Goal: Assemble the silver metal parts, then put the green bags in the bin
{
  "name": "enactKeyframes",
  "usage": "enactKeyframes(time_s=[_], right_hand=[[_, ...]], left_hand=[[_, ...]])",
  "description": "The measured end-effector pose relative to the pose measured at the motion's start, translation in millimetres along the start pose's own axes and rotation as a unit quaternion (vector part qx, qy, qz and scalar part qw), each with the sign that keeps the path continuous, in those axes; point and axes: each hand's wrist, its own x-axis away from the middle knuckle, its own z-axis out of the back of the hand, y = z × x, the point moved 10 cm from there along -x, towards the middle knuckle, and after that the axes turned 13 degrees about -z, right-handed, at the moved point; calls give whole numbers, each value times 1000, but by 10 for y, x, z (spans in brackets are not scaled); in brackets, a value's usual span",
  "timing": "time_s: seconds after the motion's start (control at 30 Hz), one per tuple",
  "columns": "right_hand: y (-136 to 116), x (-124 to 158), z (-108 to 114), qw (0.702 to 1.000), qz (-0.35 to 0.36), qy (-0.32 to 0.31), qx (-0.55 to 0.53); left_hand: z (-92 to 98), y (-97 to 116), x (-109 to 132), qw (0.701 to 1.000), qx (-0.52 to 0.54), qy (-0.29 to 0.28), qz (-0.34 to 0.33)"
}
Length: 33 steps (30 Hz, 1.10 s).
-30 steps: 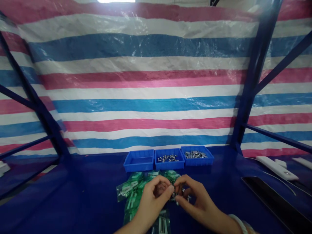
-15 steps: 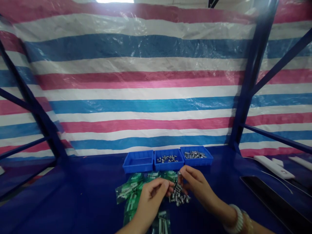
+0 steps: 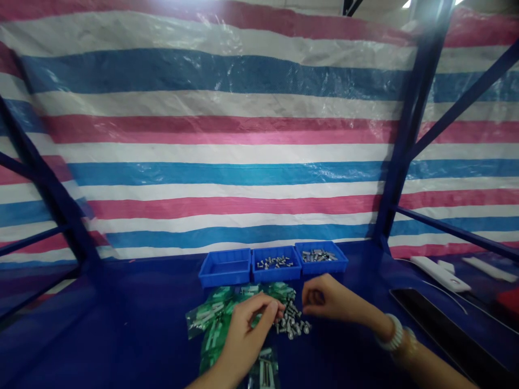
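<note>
My left hand (image 3: 251, 324) hovers over the green-and-clear plastic packets, its thumb and fingertips pinched together. Whatever may be in that pinch is too small to make out. Just right of the pile of metal screws (image 3: 292, 321) is my right hand (image 3: 327, 298), its fingers curled in; I cannot see whether anything is inside them. The green packets (image 3: 214, 319) lie in a heap left of the screws, holding pale pieces. A clear packet with long metal pieces (image 3: 265, 370) sits at the front, partly behind my left forearm.
Three blue bins stand in a row: the left bin (image 3: 225, 276), the middle bin (image 3: 276, 274) with small screws, and the right bin (image 3: 321, 265) with metal pieces. A dark flat device (image 3: 441, 329), white power strip (image 3: 440, 273) and cables lie right. Blue posts (image 3: 399, 162) frame a striped sheet.
My right hand has moved away from my left, off the screw pile to the right, and its fingers have curled in. My left hand keeps its pinch. The view has shifted slightly.
</note>
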Motion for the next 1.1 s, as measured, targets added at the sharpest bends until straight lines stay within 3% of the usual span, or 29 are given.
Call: enactKeyframes(time_s=[0.13, 0.3, 0.47, 0.63, 0.83, 0.97, 1.1], right_hand=[[-8, 181, -259, 993, 21, -93, 66], [87, 100, -314, 995, 7, -85, 61], [155, 37, -235, 998, -1, -51, 44], [-96, 135, -60, 998, 39, 40, -11], [-407, 380, -208, 984, 147, 85, -58], [-521, 478, -234, 972, 195, 121, -48], [-620, 526, -204, 968, 214, 116, -61]], left_hand=[[-49, -5, 14, 1000, -12, -17, -4], [-121, 3, 46, 999, -24, -41, -9], [-156, 40, 53, 998, -31, -50, -15], [-144, -47, 102, 1000, -8, -10, 21], [-331, -203, 222, 988, 116, -23, 101], [-332, -204, 226, 985, 131, -19, 115], [-310, -212, 228, 983, 148, -6, 110]])
